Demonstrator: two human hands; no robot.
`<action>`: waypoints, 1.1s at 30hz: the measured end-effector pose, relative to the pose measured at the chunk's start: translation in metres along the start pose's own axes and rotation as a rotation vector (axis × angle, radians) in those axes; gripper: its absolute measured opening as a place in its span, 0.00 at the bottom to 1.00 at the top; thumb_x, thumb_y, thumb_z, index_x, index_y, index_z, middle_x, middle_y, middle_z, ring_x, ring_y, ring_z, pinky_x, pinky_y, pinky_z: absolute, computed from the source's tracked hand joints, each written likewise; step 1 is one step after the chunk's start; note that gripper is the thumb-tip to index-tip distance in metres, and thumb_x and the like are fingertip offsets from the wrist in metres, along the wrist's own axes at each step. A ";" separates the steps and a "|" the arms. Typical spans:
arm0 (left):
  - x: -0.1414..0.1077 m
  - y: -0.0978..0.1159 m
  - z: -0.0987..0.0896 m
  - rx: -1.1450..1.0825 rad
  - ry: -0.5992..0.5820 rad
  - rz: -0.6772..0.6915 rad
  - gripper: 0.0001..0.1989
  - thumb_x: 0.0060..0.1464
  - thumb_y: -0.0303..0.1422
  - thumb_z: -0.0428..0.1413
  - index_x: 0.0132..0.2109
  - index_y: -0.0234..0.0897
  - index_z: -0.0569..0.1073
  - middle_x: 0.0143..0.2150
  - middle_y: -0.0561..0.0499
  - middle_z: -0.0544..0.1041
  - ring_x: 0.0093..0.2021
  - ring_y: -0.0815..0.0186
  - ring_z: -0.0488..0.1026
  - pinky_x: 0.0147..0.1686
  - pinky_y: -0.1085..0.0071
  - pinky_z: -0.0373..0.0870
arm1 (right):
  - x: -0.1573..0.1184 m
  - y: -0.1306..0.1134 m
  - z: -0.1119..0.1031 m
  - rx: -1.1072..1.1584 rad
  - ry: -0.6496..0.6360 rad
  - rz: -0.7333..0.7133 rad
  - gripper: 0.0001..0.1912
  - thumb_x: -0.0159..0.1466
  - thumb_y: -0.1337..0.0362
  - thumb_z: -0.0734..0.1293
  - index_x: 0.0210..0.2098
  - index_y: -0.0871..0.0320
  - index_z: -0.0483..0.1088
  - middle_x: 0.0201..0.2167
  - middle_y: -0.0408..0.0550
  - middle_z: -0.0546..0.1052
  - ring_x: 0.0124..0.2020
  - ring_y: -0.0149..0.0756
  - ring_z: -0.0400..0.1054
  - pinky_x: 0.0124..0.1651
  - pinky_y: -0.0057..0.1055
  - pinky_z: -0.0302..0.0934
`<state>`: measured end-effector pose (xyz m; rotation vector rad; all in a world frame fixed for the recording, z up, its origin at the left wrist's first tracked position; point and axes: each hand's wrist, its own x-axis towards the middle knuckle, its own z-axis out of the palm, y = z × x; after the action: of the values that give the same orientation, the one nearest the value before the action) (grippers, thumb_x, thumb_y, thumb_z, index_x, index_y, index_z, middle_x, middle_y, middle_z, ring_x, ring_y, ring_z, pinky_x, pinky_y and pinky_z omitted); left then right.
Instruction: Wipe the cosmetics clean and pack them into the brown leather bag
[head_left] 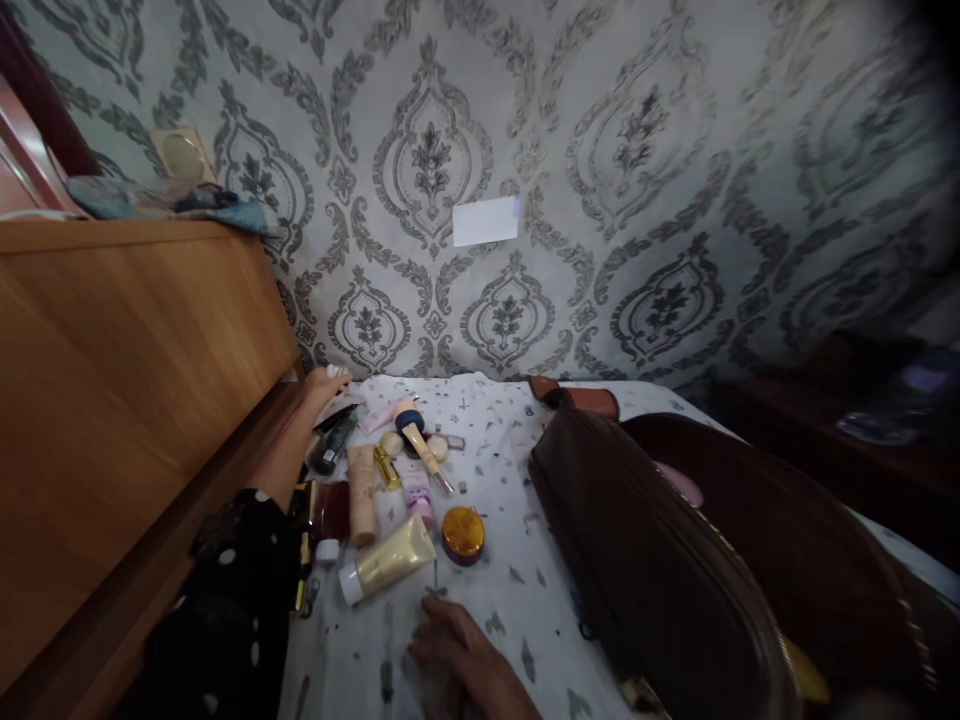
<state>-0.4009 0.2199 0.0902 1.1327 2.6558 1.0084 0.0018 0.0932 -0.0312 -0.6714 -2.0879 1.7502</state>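
Note:
My left hand (327, 382) reaches to the far edge of the patterned white cloth, its fingers closed round a small white item (337, 371) whose kind I cannot make out. My right hand (469, 655) is low over the cloth at the front, fingers loosely apart, with nothing visible in it. Just beyond it lie a gold tube with a white cap (390, 560) and a round amber-lidded jar (463, 534). Farther back are a beige tube (361, 495), a pink-and-white tube (418, 495), a small gold tube (387, 467) and a dark-red bottle (330, 510).
A large dark brown bag (652, 540) gapes at the right, its strap (592, 402) near the wall. The wooden cabinet (135, 400) closes off the left side, with a folded cloth (172, 200) on top. Patterned wallpaper (427, 300) rises behind.

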 end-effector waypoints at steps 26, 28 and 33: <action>-0.444 -0.027 -0.002 -0.029 -0.236 0.604 0.17 0.65 0.34 0.47 0.58 0.36 0.64 0.66 0.36 0.59 0.67 0.54 0.58 0.64 0.52 0.61 | -0.046 0.000 -0.028 -0.396 0.050 -0.380 0.45 0.55 0.58 0.75 0.67 0.57 0.56 0.65 0.60 0.64 0.66 0.52 0.57 0.67 0.52 0.50; -0.447 -0.024 -0.003 -0.013 -0.195 0.581 0.10 0.65 0.33 0.46 0.50 0.37 0.68 0.61 0.38 0.64 0.63 0.55 0.62 0.61 0.54 0.65 | -0.044 -0.001 -0.027 -0.378 0.049 -0.361 0.48 0.54 0.60 0.75 0.69 0.58 0.52 0.66 0.61 0.61 0.67 0.53 0.55 0.68 0.52 0.49; -0.443 -0.008 -0.004 -0.020 -0.181 0.556 0.06 0.63 0.31 0.48 0.40 0.39 0.69 0.46 0.45 0.72 0.48 0.60 0.71 0.50 0.62 0.71 | -0.045 -0.007 -0.026 -0.298 0.093 -0.292 0.50 0.53 0.61 0.75 0.69 0.61 0.49 0.62 0.62 0.67 0.64 0.51 0.61 0.65 0.49 0.53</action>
<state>-0.0876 -0.0830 0.0127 1.9134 2.2264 0.9316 0.0529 0.0891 -0.0177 -0.4830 -2.2703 1.2446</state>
